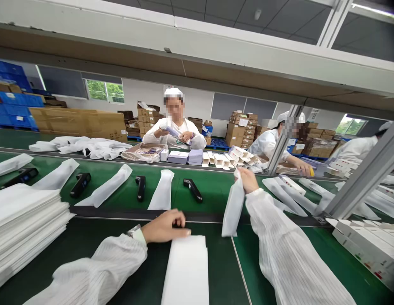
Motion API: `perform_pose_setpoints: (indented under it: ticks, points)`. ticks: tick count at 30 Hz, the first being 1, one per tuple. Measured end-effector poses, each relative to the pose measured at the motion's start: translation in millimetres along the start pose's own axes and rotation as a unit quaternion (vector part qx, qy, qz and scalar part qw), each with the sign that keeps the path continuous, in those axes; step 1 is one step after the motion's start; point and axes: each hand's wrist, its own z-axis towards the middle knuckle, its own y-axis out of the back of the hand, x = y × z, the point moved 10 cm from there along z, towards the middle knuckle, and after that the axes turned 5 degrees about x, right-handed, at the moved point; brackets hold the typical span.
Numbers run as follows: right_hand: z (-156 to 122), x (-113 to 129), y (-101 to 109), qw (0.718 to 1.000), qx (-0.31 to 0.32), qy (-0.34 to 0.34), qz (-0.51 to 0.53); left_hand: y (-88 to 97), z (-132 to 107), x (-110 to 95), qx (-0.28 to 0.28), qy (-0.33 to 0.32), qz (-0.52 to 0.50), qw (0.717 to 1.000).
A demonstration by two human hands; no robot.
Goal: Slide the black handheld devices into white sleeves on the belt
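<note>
My right hand pinches the top end of a white foam sleeve, which hangs down over the near edge of the green conveyor belt. Over the top end of a stack of flat white foam sleeves is my left hand, slightly blurred, thumb and fingers apart and nothing seen in them. On the belt, a black pistol-shaped handheld device lies between my two hands. To its left lie another foam sleeve and a second black device.
A tall pile of white foam sheets stands at left. White boxes sit at right, near a slanted metal post. Across the belt, a co-worker handles a pale item; others work at right. A shelf beam spans overhead.
</note>
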Motion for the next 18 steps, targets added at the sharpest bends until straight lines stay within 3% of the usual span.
perform_pose_setpoints:
  ticks: [3, 5, 7, 9, 11, 13, 15, 18]
  points:
    - [23, -4, 44, 0.996, -0.052, 0.012, -0.076, -15.3, -5, 12, 0.069, 0.019, 0.029, 0.997]
    - [24, -11, 47, 0.99, -0.073, 0.01, -0.12, -14.9, -3, 13, 0.057, 0.027, 0.013, 0.998]
    - [18, -16, 16, 0.979, -0.043, 0.012, -0.2, -10.1, 0, 12, 0.019, 0.035, 0.009, 0.999]
    - [8, -20, -42, 0.955, 0.041, 0.025, -0.292, -5.5, 2, 9, -0.021, 0.037, 0.025, 0.999]
    - [-4, -28, -101, 0.945, 0.124, 0.031, -0.3, -4.1, 1, 7, -0.044, 0.034, 0.05, 0.997]
    - [-14, -38, -142, 0.949, 0.177, 0.008, -0.261, -3.1, -1, 4, -0.062, 0.029, 0.089, 0.994]
    - [-19, -44, -159, 0.956, 0.19, -0.019, -0.223, -3.3, -4, -4, -0.072, -0.001, 0.152, 0.986]
    - [-24, -38, -149, 0.97, 0.172, -0.039, -0.168, -7.6, -10, -24, -0.08, -0.086, 0.259, 0.959]
